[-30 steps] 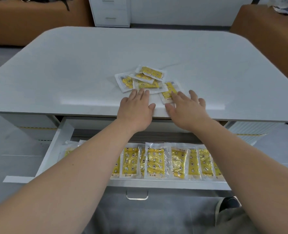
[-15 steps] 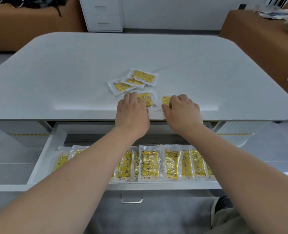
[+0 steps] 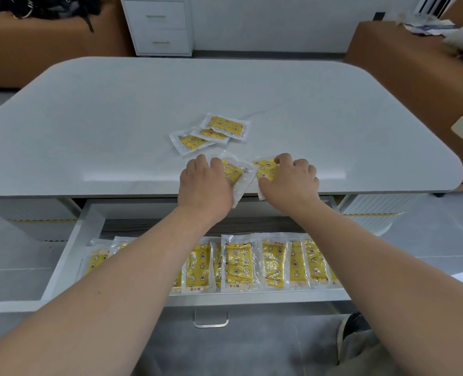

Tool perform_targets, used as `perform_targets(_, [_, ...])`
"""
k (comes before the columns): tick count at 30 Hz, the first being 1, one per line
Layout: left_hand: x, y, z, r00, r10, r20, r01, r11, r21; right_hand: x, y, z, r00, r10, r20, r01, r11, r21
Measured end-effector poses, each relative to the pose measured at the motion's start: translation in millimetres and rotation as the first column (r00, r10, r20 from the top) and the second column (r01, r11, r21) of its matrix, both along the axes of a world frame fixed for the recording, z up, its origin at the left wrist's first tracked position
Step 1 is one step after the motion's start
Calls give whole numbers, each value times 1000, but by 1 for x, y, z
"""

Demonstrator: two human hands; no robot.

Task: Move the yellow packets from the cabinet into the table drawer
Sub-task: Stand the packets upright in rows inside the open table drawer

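**Head view.** Your left hand (image 3: 206, 183) lies at the near edge of the white table (image 3: 116, 118). Its fingers are curled over one yellow packet (image 3: 235, 173), whose clear lower end overhangs the edge. Your right hand (image 3: 290, 180), just beside it, pinches a second yellow packet (image 3: 265, 169) between curled fingers and thumb. This packet also reaches past the edge. The two held packets meet at their inner sides; you cannot tell whether they overlap.

Farther in on the tabletop, apart from both hands, three loose yellow packets (image 3: 214, 132) lie in a small overlapping cluster.

Below the tabletop the table drawer (image 3: 70, 256) stands open beneath your forearms. A row of yellow packets (image 3: 238, 264) lies flat in it, side by side, partly hidden by your left forearm. A metal handle (image 3: 210, 321) hangs from the drawer front.

Behind the table stands a white drawer cabinet (image 3: 159, 25), with a brown sofa (image 3: 48, 55) to its left.
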State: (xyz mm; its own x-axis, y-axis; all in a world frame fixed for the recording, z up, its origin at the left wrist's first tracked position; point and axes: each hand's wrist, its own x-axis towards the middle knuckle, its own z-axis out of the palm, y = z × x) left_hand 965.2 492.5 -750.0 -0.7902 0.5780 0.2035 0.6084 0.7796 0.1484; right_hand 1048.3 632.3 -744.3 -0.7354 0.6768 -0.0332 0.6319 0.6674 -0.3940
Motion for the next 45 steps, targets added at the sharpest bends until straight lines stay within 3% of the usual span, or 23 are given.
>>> perform_targets(7, [3,-2,3,999,-29,23,27,998,54,1,1,3,988,-20,-156,3,994,-109])
perform_targets(12, [6,-1,8,989,-33,145,1,978,209,5,6,9,978,-77,-192,30,971,-237])
perform_targets(15, [7,-2,15,916,-23,400,-134,923,361,8,7,10,966,-88,-242,15,958,-288])
perform_targets(17, [5,-4,17,854,-13,521,-219,898,381,9,8,12,941,-143,-306,30,938,-344])
perform_targets(23, [-3,-22,23,721,-41,692,-409,782,471,16,2,20,888,-240,-392,25,876,-481])
perform_targets(29, [-13,-50,29,660,-80,747,-502,694,516,17,-23,27,888,-200,-413,-132,751,-647])
perform_targets(33, [-21,-69,31,664,-71,744,-523,667,531,15,-37,29,912,-125,-390,-230,630,-741])
perform_targets(38, [-22,-85,34,594,-135,793,-590,597,544,15,-48,23,955,169,-245,-297,601,-742])
perform_targets(45, [-23,-98,36,610,-112,784,-600,581,550,12,-67,-15,927,374,41,-249,692,-677])
